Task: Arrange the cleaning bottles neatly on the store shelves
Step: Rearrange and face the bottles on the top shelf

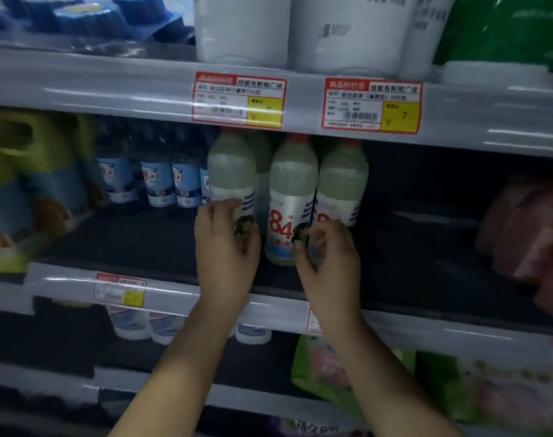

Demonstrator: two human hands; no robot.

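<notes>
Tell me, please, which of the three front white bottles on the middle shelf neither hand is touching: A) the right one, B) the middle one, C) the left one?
B: the left hand wraps the left bottle and the right hand grips the right bottle, while the middle bottle stands untouched between them.

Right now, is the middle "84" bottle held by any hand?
No: the middle "84" bottle stands free between the left hand and the right hand, each on a neighbouring bottle.

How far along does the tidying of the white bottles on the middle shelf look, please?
Done: the middle bottle stands upright, label forward. In hand: the left hand grips the left bottle, the right hand the right bottle. Left: squaring those two.
</notes>
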